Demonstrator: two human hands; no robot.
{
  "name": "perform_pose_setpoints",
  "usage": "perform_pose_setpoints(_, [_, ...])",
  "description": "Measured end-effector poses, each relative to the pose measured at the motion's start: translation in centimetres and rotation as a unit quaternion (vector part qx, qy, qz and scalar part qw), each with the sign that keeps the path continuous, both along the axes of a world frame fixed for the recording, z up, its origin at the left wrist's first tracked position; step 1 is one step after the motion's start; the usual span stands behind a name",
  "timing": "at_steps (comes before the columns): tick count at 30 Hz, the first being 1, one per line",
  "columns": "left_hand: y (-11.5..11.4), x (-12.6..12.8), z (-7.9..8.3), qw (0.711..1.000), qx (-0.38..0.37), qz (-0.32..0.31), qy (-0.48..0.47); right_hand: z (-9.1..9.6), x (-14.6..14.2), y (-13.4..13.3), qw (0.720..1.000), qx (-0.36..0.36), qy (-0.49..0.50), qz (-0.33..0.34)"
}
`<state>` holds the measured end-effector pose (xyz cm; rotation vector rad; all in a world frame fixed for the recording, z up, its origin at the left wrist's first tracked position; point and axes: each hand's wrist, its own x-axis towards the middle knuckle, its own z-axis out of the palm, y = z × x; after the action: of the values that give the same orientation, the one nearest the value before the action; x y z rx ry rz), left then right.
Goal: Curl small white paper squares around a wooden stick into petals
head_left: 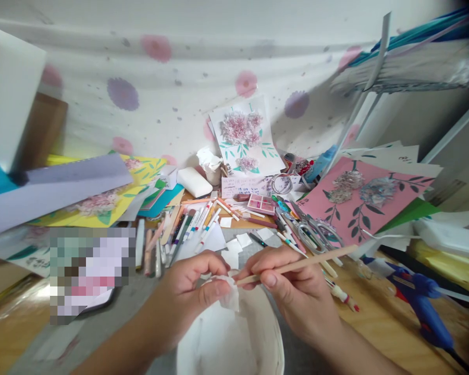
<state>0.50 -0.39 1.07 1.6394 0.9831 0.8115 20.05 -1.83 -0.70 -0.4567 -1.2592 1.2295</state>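
Note:
Between thumb and fingers, my left hand (203, 278) pinches a small piece of white tissue paper (230, 298). A slim wooden stick (308, 264) is gripped in my right hand (293, 286), slanting up to the right. Its lower end meets the tissue at my left fingertips; whether the paper wraps around the tip I cannot tell. Directly below both hands stands a white oval bowl (234, 344). Several small white paper squares (244, 240) lie just beyond my fingers.
Markers (197, 224) and scissors (310, 234) crowd the middle of the table. A blue glue gun (418, 297) lies on the right. Flower pictures stand at the back (244, 135) and on pink card (359, 198). At left are a pixelated phone-like object (94, 276) and leaning sheets.

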Motion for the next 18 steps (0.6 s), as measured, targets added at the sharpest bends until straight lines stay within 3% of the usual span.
perform_pose_setpoints(18, [0.07,-0.09,0.05,1.000,0.007,0.011,0.005,0.31,0.09,0.07,1.000,0.007,-0.007,-0.006])
